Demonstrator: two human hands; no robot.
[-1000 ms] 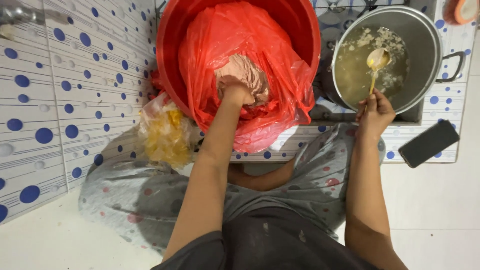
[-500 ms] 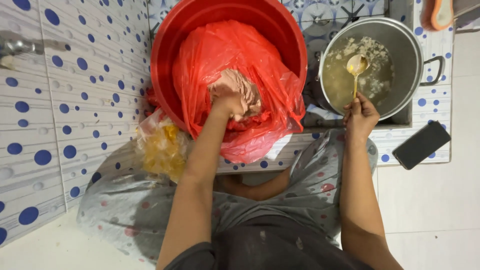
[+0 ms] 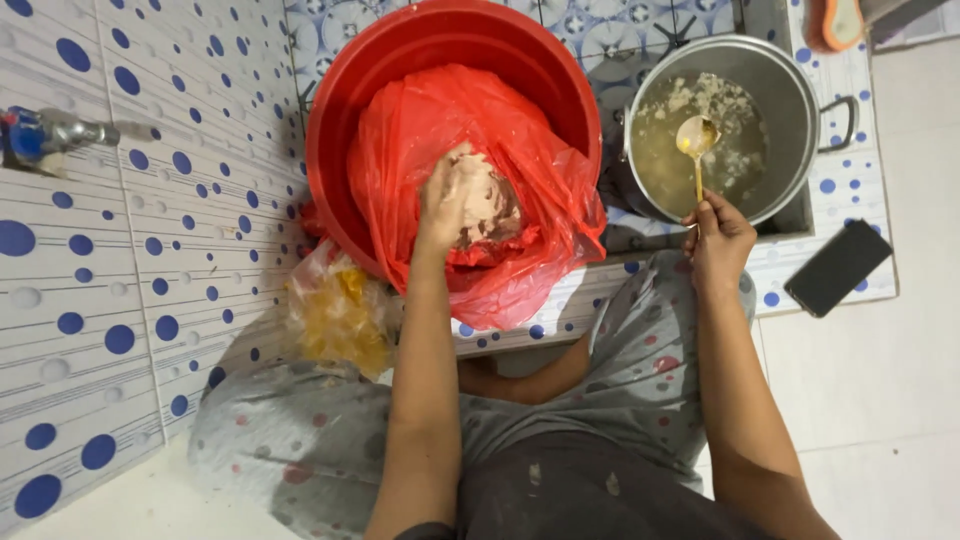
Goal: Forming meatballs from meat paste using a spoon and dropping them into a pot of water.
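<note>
The left hand (image 3: 443, 205) is pressed down into a pale pinkish lump of paste (image 3: 487, 203), which is bedded in a crumpled red plastic bag (image 3: 520, 160). The fingers are curled over the lump's near edge; whether any of it is actually gripped cannot be told from this angle. The bag is seated inside a large round red plastic basin (image 3: 350, 120), and its loose edge is draped over the basin's near rim.

Over on the other side, the right hand (image 3: 718, 240) is closed narrowly round the thin handle of a long metal spoon (image 3: 697, 140). The spoon's bowl is held just above, or at, the surface of a cloudy broth with pale lumps, inside a round steel pot (image 3: 790, 90) with a side handle. The pot is set just beside the basin.

A clear plastic bag with yellow contents (image 3: 340, 315) is seen below the basin, against the blue-dotted tiled wall (image 3: 120, 290). A flat black phone (image 3: 838, 267) is laid on the tiled ledge, to the right of the spoon hand.
</note>
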